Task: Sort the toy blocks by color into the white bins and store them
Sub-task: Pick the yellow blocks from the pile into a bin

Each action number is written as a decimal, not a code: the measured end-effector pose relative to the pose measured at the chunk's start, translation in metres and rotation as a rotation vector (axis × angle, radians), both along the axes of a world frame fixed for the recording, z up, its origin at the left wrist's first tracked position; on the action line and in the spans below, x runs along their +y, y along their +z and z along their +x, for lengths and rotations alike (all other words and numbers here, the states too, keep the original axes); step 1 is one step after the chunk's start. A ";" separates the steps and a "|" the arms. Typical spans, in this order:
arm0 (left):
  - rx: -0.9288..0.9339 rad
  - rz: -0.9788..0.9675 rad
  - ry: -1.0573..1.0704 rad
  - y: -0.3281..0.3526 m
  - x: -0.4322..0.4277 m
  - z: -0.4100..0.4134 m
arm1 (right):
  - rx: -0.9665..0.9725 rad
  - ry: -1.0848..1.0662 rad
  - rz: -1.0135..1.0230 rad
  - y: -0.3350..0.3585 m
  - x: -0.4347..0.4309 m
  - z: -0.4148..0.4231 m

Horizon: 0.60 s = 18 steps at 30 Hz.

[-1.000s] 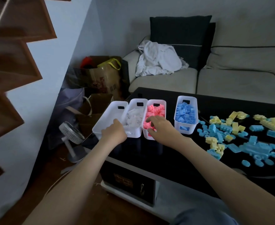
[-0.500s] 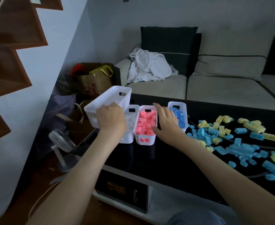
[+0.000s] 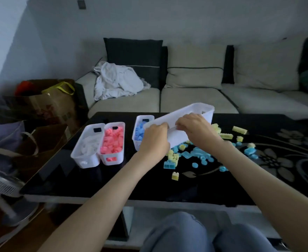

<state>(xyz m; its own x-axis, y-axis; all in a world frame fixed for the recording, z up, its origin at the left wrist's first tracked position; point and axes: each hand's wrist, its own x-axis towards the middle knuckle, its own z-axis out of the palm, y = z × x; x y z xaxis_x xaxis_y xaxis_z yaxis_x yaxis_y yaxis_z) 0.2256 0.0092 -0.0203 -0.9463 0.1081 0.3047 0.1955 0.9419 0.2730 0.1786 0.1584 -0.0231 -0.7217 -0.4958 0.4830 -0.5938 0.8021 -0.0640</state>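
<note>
Item: white bin [image 3: 202,110], held above the black desk [image 3: 80,180] and tilted, far end higher, over the loose blue and yellow blocks [image 3: 191,154]. Left grip [image 3: 155,140] is curled on the bin's near rim. Right grip [image 3: 195,129] is clamped over the same rim just beside it (fingertips hidden). At the left of the desk, the white-block bin [image 3: 87,160] touches the pink-block bin [image 3: 119,160]. The blue-block bin [image 3: 137,144] stands apart, partly behind the left grip.
</note>
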 end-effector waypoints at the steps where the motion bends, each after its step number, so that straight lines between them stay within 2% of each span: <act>1: -0.013 0.014 -0.052 -0.002 0.012 0.001 | -0.011 -0.033 0.027 0.000 0.015 0.004; 6: -0.004 0.004 -0.147 -0.008 0.040 0.004 | -0.049 -0.080 -0.002 -0.006 0.051 0.017; 12: 0.049 -0.054 -0.129 -0.004 0.021 0.013 | -0.021 -0.058 -0.024 -0.005 0.032 0.023; 15: 0.141 -0.103 -0.031 0.004 -0.008 0.022 | 0.041 -0.027 -0.150 0.000 0.000 0.023; 18: 0.216 -0.121 0.166 0.011 -0.052 0.030 | 0.120 -0.008 -0.228 0.000 -0.044 0.020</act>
